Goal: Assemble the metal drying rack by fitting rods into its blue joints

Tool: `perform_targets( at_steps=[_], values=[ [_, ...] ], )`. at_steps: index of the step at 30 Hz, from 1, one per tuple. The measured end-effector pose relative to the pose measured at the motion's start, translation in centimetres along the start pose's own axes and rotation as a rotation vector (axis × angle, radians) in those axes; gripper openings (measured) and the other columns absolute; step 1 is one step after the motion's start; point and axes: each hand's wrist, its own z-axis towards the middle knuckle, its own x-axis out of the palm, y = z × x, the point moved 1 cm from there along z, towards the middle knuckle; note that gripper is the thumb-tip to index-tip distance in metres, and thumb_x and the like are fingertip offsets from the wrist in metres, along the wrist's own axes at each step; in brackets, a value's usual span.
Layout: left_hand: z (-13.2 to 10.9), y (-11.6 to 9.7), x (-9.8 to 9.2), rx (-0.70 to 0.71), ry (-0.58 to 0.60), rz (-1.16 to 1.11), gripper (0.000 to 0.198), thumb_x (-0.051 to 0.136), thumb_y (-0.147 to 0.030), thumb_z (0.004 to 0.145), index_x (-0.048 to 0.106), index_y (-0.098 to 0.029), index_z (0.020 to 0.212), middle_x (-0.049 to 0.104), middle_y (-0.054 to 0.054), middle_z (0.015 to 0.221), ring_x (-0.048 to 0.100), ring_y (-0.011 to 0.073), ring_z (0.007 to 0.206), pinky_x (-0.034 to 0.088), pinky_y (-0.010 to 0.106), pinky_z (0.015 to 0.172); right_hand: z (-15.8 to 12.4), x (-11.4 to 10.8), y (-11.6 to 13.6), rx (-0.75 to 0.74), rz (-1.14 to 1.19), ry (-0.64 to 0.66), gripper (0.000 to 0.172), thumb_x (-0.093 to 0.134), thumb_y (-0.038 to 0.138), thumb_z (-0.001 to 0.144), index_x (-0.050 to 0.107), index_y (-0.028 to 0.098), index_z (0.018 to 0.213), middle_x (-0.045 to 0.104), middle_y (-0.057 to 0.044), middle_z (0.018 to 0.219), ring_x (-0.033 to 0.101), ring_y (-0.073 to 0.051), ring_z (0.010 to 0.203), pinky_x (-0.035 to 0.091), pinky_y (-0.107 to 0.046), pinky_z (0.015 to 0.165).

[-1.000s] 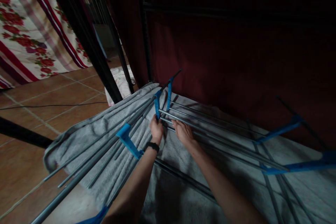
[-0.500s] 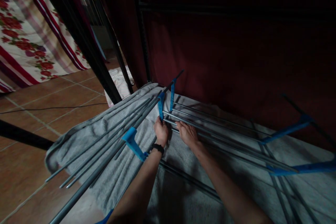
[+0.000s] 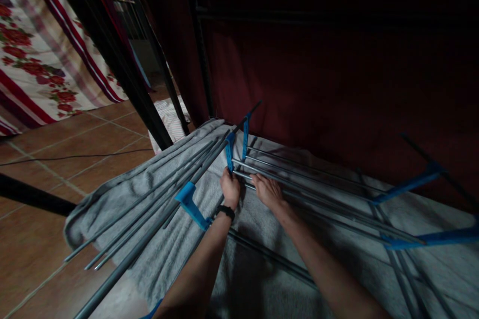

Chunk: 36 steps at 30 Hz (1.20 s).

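My left hand (image 3: 229, 188), with a black band at the wrist, is closed at the lower end of a blue plastic bracket (image 3: 229, 152). To its right, my right hand (image 3: 266, 190) has its fingers wrapped over a thin metal rod (image 3: 242, 175) whose end meets that bracket. A second upright blue bracket (image 3: 245, 138) stands just behind. Several parallel rods (image 3: 329, 198) run right to blue brackets (image 3: 434, 240). Nearer my left forearm, another blue bracket (image 3: 190, 204) hangs from a thick grey tube (image 3: 149, 232).
Several loose rods (image 3: 142, 199) lie on the grey blanket (image 3: 130, 179) at the left. Black metal posts (image 3: 123, 70) rise beside it. Behind hangs a dark red cloth (image 3: 318, 89). A cable (image 3: 75, 158) crosses the tiled floor (image 3: 33, 219); a flowered curtain (image 3: 45, 45) hangs beyond.
The view has shifted very slightly. Both hands keep nearly the same place at the bracket and rod.
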Motion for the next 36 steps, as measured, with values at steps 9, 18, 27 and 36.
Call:
perform_targets(
  at_steps=[9,18,27,36],
  values=[
    [0.02,0.26,0.19,-0.013,-0.027,-0.072,0.016,0.053,-0.009,0.087,0.060,-0.022,0.093,0.069,0.007,0.085,0.066,0.0222,0.082,0.052,0.035,0.084,0.17,0.08,-0.23,-0.020,-0.019,0.009,0.043,0.028,0.029,0.109,0.063,0.027,0.134,0.073,-0.008,0.125,0.070,-0.021,0.102,0.049,-0.031,0.085],
    [-0.02,0.08,0.09,0.002,-0.022,-0.066,0.017,0.053,-0.009,0.088,0.061,-0.021,0.097,0.069,0.008,0.087,0.065,0.0220,0.081,0.052,0.035,0.084,0.34,0.11,-0.25,-0.027,-0.046,0.011,0.043,0.029,0.026,0.108,0.063,0.027,0.134,0.073,-0.007,0.125,0.070,-0.021,0.100,0.049,-0.030,0.082],
    [-0.01,0.69,0.19,0.041,0.002,-0.051,0.013,0.050,-0.013,0.091,0.060,-0.020,0.096,0.070,0.008,0.092,0.066,0.0226,0.085,0.052,0.036,0.086,0.22,0.13,-0.20,0.002,0.009,-0.001,0.040,0.033,0.033,0.109,0.065,0.028,0.132,0.074,-0.005,0.122,0.069,-0.020,0.104,0.049,-0.028,0.087],
    [0.30,0.86,0.07,0.034,0.010,0.007,0.011,0.051,-0.014,0.091,0.059,-0.020,0.096,0.069,0.009,0.091,0.062,0.0234,0.082,0.047,0.034,0.082,0.43,-0.28,0.18,-0.063,0.040,-0.073,0.039,0.035,0.029,0.109,0.066,0.021,0.132,0.074,-0.007,0.121,0.069,-0.021,0.105,0.049,-0.028,0.088]
  ],
)
